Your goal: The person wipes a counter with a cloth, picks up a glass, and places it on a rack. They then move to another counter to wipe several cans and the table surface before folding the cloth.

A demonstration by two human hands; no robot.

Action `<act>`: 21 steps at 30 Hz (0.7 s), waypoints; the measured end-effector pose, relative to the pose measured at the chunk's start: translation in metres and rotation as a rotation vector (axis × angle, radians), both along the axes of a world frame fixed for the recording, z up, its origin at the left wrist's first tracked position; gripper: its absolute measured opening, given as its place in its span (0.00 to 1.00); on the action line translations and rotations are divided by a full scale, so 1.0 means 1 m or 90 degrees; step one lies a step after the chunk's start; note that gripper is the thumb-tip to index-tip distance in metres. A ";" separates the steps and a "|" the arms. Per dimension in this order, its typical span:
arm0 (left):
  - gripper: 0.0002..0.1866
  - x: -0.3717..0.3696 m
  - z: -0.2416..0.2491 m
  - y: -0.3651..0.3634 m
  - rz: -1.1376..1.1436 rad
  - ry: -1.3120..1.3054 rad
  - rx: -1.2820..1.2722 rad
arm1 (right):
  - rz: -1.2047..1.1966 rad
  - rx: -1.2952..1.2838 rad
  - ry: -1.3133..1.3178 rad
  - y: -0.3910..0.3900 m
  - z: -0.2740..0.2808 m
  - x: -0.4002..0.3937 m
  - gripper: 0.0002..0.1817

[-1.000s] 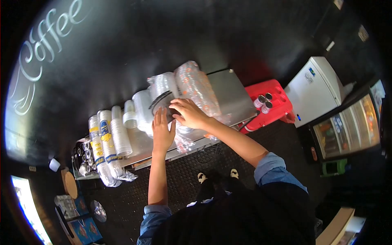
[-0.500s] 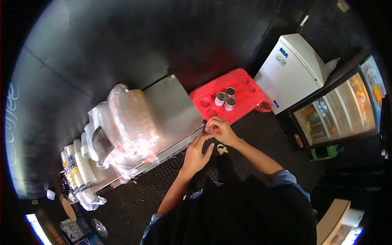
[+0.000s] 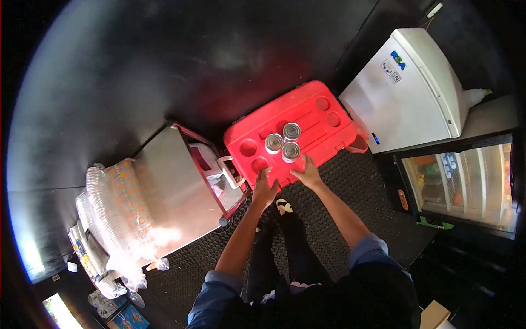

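Three silver-topped cans stand grouped upright on the lid of a red cooler box. My left hand reaches over the cooler's front edge, fingers apart, just below a round recess in the lid. Beside the nearest can, my right hand is open with its fingers extended, fingertips close to the can's lower side. Nothing shows in either hand.
Left of the cooler is a metal-topped table with plastic-wrapped stacks of cups. A white freezer stands to the right, beside a glass-door fridge. Black studded matting covers the floor.
My hands were close together by the table corner; they have parted and reached out to the cooler. The view has shifted nearer the cooler, and the table's open end now shows.
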State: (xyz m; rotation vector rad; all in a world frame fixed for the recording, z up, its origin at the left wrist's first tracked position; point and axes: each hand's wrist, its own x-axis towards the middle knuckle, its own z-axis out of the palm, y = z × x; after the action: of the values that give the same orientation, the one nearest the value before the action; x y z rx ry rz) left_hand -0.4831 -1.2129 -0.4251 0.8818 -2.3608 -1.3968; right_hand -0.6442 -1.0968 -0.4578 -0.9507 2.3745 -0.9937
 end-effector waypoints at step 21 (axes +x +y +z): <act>0.33 -0.006 0.093 0.029 0.004 0.070 0.083 | 0.009 -0.207 -0.077 0.009 0.037 -0.008 0.40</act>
State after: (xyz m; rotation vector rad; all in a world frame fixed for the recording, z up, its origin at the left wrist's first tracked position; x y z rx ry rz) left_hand -0.4886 -1.1842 -0.3322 0.8215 -2.2050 -1.5687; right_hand -0.6526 -1.0874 -0.4211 -0.9851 2.1427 -1.4192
